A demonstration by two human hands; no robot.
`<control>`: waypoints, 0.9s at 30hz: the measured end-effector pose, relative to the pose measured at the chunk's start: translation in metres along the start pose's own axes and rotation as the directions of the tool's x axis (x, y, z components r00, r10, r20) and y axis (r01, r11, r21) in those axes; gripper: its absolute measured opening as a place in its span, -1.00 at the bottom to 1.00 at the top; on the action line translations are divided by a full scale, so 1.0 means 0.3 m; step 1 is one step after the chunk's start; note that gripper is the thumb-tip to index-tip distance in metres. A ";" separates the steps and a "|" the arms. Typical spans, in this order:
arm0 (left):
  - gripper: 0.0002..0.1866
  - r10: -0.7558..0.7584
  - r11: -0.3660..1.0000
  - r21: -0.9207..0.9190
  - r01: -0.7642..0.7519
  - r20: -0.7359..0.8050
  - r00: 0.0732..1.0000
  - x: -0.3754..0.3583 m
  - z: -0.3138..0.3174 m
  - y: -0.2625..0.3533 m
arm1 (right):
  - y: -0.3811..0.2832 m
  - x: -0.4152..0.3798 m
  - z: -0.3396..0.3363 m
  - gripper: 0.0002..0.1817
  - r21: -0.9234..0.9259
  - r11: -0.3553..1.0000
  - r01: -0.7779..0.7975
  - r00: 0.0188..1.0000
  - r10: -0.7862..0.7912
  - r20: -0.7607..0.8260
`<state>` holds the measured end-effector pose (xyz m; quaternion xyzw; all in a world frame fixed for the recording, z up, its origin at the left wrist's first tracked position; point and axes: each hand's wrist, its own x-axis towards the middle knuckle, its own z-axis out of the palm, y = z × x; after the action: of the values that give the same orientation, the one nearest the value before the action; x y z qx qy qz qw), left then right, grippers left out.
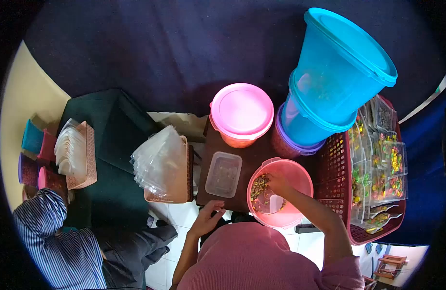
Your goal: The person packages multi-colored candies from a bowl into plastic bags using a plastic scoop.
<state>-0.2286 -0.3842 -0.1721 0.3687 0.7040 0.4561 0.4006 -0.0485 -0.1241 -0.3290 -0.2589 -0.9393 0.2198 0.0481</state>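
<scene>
My right hand (pixel 278 183) reaches into an open pink tub (pixel 300 208) that holds small mixed pieces (pixel 259 187). Its fingers are closed at the pieces, and what they hold, if anything, is hidden. A clear scoop or cup (pixel 276 204) lies in the tub beside it. My left hand (pixel 211 216) hovers at the table's front edge with its fingers apart and nothing in them. Just above it on the brown table (pixel 208 150) is a clear rectangular container (pixel 224 175).
Behind stand a pink-lidded tub (pixel 242 111) and stacked blue tubs (pixel 339 63) on a purple-rimmed one. At right, a maroon basket (pixel 346 193) holds filled packets. Clear bags (pixel 160 159) fill a basket at left. A person in a striped shirt (pixel 63 256) sits farther left.
</scene>
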 end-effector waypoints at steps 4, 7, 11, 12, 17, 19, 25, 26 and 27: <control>-0.67 -0.048 0.998 -0.039 0.053 0.120 0.992 0.019 -0.011 -0.028 | -0.177 0.023 -0.204 -0.73 -0.536 0.820 0.202 0.928 0.014 0.372; -0.67 -0.032 0.997 -0.058 0.044 0.193 0.981 0.049 -0.048 -0.023 | -0.274 0.060 -0.349 -0.73 -0.524 0.852 -0.010 0.786 0.330 0.522; -0.68 0.025 0.997 -0.078 -0.007 0.229 0.973 0.091 -0.123 -0.052 | -0.309 0.007 -0.482 -0.72 -0.359 0.907 -0.219 0.744 0.393 0.540; -0.68 0.027 0.997 -0.078 -0.009 0.236 0.971 0.102 -0.142 -0.069 | -0.307 -0.019 -0.513 -0.71 -0.288 0.908 -0.305 0.771 0.413 0.485; -0.66 0.010 0.985 -0.171 0.035 0.257 0.966 0.144 -0.223 -0.197 | -0.511 -0.155 -0.730 -0.72 -0.083 0.890 -0.449 0.892 0.452 0.019; -0.59 -0.143 0.986 -0.043 0.161 0.276 0.951 0.146 -0.261 -0.205 | -0.651 -0.165 -0.810 -0.78 0.068 0.861 -0.505 0.853 0.509 -0.111; -0.55 -0.177 0.982 0.127 0.142 0.344 0.922 0.159 -0.336 -0.268 | -0.897 -0.102 -0.626 -0.75 0.346 0.890 -0.295 0.909 0.373 -0.185; -0.55 -0.173 0.982 0.133 0.134 0.353 0.920 0.170 -0.353 -0.273 | -0.923 -0.060 -0.547 -0.74 0.270 0.914 -0.302 0.918 0.355 -0.176; -0.55 -0.108 0.990 0.124 0.066 0.371 0.922 0.174 -0.365 -0.283 | -0.942 -0.025 -0.455 -0.72 0.192 0.930 -0.313 0.925 0.345 -0.161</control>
<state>-0.3614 -0.4025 -0.2348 0.4392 0.6534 0.3195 0.5273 -0.1456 -0.2923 -0.0824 -0.4283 -0.8522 0.2747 0.1220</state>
